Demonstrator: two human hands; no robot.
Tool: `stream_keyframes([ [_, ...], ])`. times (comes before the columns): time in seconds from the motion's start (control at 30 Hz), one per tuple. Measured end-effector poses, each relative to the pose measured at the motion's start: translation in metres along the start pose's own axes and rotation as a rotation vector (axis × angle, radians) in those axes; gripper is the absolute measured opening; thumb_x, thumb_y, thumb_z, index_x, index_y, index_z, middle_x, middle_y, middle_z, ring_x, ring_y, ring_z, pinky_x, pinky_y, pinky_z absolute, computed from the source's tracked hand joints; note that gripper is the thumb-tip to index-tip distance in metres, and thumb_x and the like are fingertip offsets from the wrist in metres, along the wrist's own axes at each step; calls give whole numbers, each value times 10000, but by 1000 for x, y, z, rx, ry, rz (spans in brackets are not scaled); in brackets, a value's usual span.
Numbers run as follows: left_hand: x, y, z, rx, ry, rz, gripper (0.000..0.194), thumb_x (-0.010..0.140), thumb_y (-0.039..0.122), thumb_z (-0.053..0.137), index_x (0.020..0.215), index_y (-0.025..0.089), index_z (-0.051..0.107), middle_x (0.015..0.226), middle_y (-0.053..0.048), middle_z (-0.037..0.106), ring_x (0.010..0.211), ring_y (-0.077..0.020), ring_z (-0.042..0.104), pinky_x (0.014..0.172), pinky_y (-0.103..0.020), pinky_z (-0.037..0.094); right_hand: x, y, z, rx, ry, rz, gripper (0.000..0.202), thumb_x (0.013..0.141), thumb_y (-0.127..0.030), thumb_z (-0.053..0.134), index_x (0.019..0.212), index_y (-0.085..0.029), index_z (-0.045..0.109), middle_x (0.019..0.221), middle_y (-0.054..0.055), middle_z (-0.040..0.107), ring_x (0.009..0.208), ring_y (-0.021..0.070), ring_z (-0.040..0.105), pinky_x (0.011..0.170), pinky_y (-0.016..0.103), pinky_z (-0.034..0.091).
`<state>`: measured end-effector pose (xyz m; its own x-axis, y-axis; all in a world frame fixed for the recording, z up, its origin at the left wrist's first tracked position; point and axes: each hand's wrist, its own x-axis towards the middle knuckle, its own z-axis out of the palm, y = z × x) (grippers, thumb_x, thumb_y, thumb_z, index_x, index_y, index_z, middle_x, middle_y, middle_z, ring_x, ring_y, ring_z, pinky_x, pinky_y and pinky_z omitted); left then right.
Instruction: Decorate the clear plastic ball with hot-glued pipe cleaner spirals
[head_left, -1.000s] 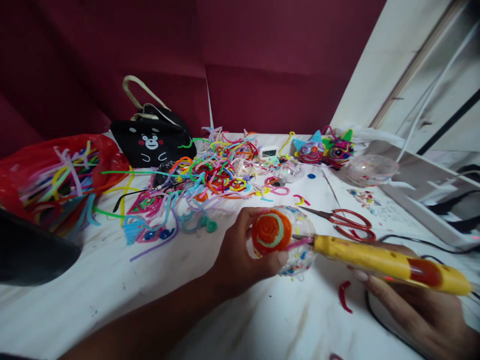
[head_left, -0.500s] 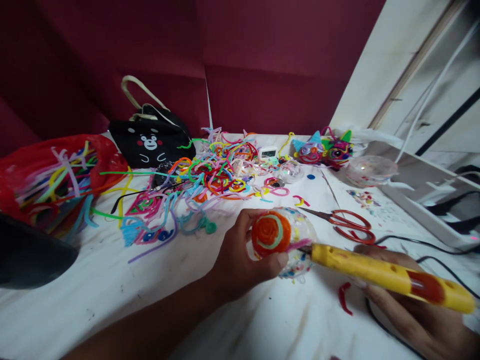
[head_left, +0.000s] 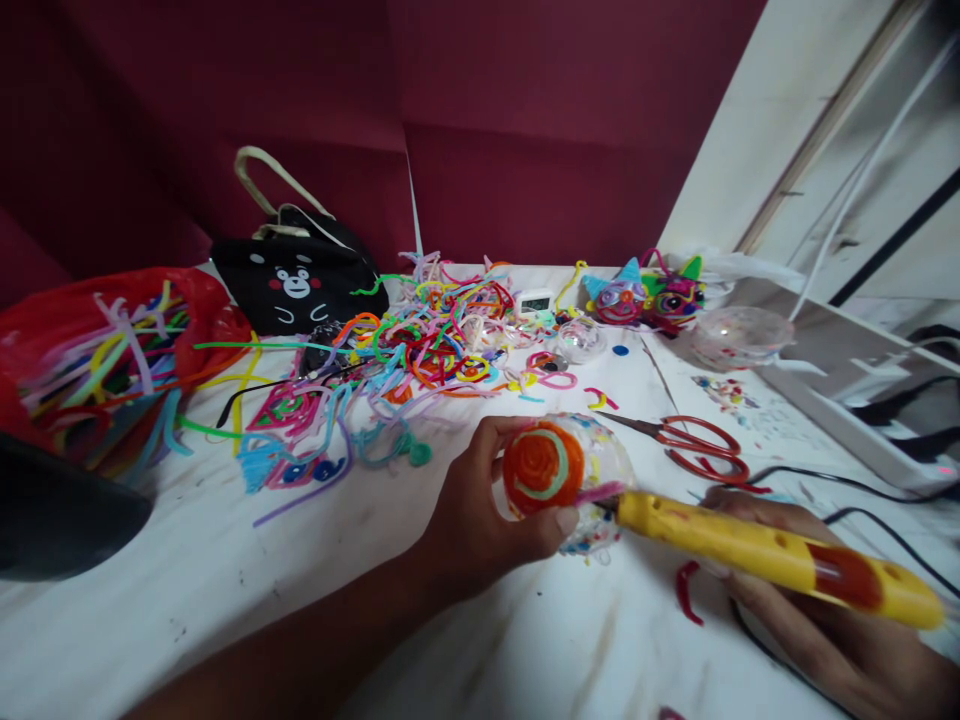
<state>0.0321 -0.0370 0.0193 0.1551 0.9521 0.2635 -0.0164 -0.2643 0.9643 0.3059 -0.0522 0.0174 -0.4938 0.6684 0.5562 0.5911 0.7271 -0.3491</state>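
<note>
While the left hand (head_left: 480,505) grips the clear ball (head_left: 611,455) over the table (head_left: 225,575), the right hand (head_left: 840,625) grasps the yellow tool (head_left: 720,533), tip (head_left: 609,503) by the pink strip (head_left: 598,492); orange coil (head_left: 534,462) and green arc (head_left: 563,464) sit in place, the strip apparently unfinished.

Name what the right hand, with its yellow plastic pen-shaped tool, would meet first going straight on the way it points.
Ahead of the right hand and its tool, the short pink fuzzy strip at the clear, speckled plastic ball seems first; whether the tip touches it is unclear.
</note>
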Motion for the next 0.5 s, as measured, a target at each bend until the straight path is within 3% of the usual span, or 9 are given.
stream_keyframes([
  [0.13, 0, 0, 0, 5, 5, 6, 556, 642, 252, 808, 1118, 226, 522, 1125, -53, 671, 1027, -226, 651, 897, -355, 512, -3, 4, 2, -5, 26, 7, 250, 868, -221, 494, 1108, -290, 480, 811, -8, 669, 605, 152, 700, 505, 167, 591],
  [0.33, 0, 3, -1, 14, 10, -2, 538, 629, 254, 798, 1094, 224, 530, 1074, -43, 678, 985, -224, 656, 890, -364, 506, -14, 15, 3, -86, 60, -33, 285, 863, -177, 516, 1139, -247, 510, 971, 46, 634, 812, 174, 713, 661, 198, 617],
  [0.5, -1, 5, 0, 27, 3, 6, 527, 623, 249, 783, 1088, 223, 536, 1060, -39, 679, 980, -225, 656, 878, -358, 506, -14, 18, 7, -117, 157, 6, 183, 861, -241, 564, 1044, -246, 563, 969, 34, 610, 782, 175, 684, 664, 244, 616],
])
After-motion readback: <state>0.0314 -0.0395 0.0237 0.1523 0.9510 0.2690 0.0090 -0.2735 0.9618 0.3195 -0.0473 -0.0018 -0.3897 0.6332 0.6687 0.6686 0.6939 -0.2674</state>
